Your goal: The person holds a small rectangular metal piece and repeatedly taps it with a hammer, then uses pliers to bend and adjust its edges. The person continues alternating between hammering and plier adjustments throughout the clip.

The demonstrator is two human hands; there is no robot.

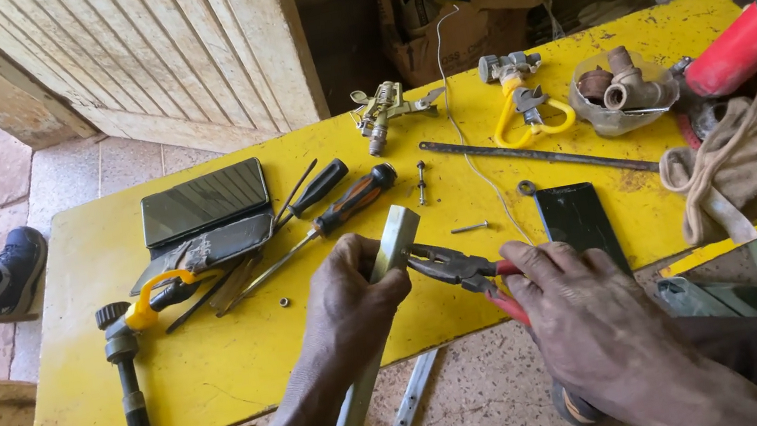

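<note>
My left hand (347,294) grips a pale square metal bar (392,237) that slants from the yellow table (210,361) down toward my lap. In my right hand (583,302) I hold red-handled pliers (456,267); their dark jaws touch the side of the bar just right of my left fingers. A loose screw (470,227) lies on the table just beyond the jaws. A black phone (579,220) lies flat right behind my right hand.
Screwdrivers (342,207), a black wallet case (205,215), a black and yellow tool (126,334), a long rod (532,156), yellow-handled fittings (523,104), a plastic tub of pipe parts (620,88), a red can (744,38) and a rag (743,150) crowd the table. Someone's shoe (13,269) shows at left.
</note>
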